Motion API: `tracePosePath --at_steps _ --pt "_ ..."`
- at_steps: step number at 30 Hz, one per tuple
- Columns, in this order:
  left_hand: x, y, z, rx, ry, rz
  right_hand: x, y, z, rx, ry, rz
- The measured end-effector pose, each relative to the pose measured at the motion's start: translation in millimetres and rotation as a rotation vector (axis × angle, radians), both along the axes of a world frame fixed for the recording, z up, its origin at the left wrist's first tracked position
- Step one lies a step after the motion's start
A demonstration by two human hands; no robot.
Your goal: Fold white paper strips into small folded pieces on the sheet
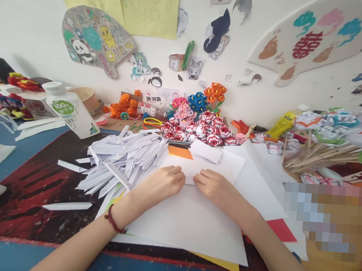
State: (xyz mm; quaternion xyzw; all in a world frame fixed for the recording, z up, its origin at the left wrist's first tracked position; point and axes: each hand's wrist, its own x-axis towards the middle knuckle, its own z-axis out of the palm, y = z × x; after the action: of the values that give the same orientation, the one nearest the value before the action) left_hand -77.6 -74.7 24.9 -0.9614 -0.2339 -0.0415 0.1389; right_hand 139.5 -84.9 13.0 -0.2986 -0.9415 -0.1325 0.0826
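Note:
Between my two hands lies a small strip of white paper (189, 180), its ends under my fingers. My left hand (169, 180) has its fingers curled and pressed together on the strip's left end. Mirroring it, my right hand (207, 182) pinches the right end. Under both hands large white paper sheets (187, 222) are spread in a stack. Left of my left hand is a big heap of folded white paper strips (123, 158). A small pile of white paper pieces (206, 151) rests just beyond my hands, beside an orange paper (180, 152).
Red-and-white paper flowers (204, 131) line the back by the wall. A white bottle (71, 110) stands at the back left. To the right are flowers on wooden sticks (319, 155) and a yellow packet (281, 125). One folded paper strip (67, 206) lies apart on the dark mat (17, 206).

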Motion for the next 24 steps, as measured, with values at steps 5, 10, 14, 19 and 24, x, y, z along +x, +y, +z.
tracePosePath --at_steps 5,10,14,19,24 --pt "-4.3 -2.9 6.4 -0.036 0.015 0.026 2.1 -4.9 4.1 -0.089 0.062 -0.061" --pt "-9.5 -3.8 11.7 -0.066 -0.014 0.072 2.0 -4.9 5.4 -0.141 0.108 -0.103" --pt "-8.5 -1.7 9.3 -0.083 -0.065 0.114 5.0 -3.4 5.1 -0.222 0.169 -0.130" --pt "3.4 4.5 -3.7 -0.106 -0.183 0.240 11.2 -3.6 4.0 -0.316 0.261 -0.171" --pt "11.0 6.4 -14.4 -0.133 -0.262 0.272 5.3 -3.2 3.6 -0.390 0.398 -0.264"
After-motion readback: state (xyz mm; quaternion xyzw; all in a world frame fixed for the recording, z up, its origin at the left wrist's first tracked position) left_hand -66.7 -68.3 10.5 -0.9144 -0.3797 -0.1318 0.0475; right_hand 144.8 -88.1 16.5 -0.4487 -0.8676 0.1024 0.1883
